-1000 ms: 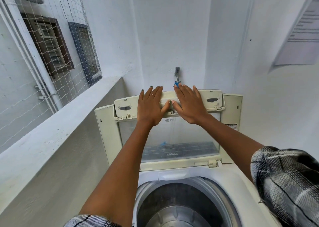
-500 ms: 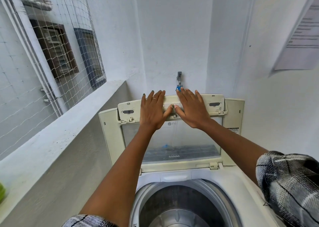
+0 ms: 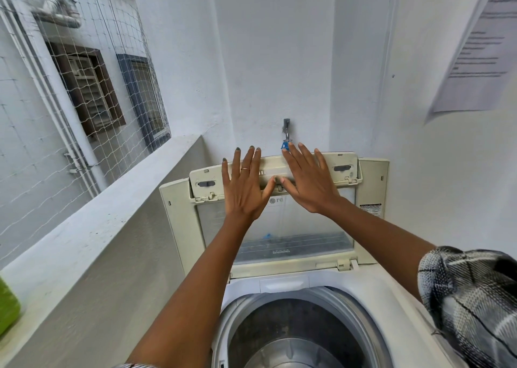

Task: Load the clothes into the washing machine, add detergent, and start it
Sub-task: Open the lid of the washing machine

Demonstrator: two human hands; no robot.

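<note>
Cream plastic lid (image 3: 279, 227) is standing raised and folded at the back of the washer (image 3: 363, 292), about where it stood a second ago; only the view is shifting down a bit, bringing a green thing (image 3: 8, 303) into view on the ledge (image 3: 84, 227). Left hand (image 3: 243, 188) and right hand (image 3: 309, 184) are pressing flat on the lid's top panel, fingers straight, grasping nothing, thumbs nearly meeting at the centre latch. Opening looks finished, so loading is coming next. Drum (image 3: 296, 337) is showing bare metal, no clothes visible in it or elsewhere in frame; detergent can't be identified. Count: two hands, one washer, one lid, one tap (image 3: 286, 131) on the wall, one paper notice (image 3: 475, 51), two windows outside.
</note>
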